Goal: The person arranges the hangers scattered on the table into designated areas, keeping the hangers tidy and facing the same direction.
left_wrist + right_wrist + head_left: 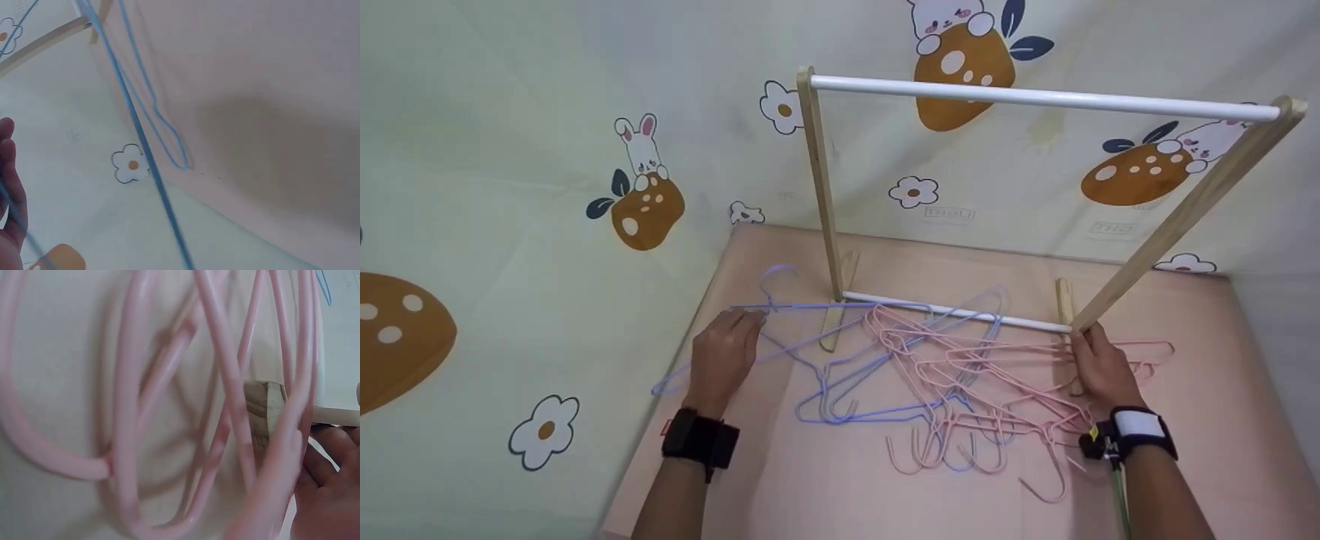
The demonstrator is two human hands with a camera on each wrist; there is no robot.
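In the head view, my left hand (722,358) pinches a blue wire clothes hanger (810,306) beside its hook. The hanger is tilted up off the table. The left wrist view shows its blue wire (136,122) crossing, with fingers (14,180) at the left edge. My right hand (1108,373) grips the foot of the right wooden post of a clothes rack (1181,217). Pink hangers (126,388) fill much of the right wrist view, in front of that hand (332,495). In the head view, several pink hangers (1012,346) overlap other blue hangers (870,416) in a tangle between the hands.
The rack has a white top rail (1035,96) and a white lower rail (1027,322), with hangers lying against the lower one. Patterned cloth (510,150) walls the back and left of the pink table (840,495). Several hanger hooks point toward the front.
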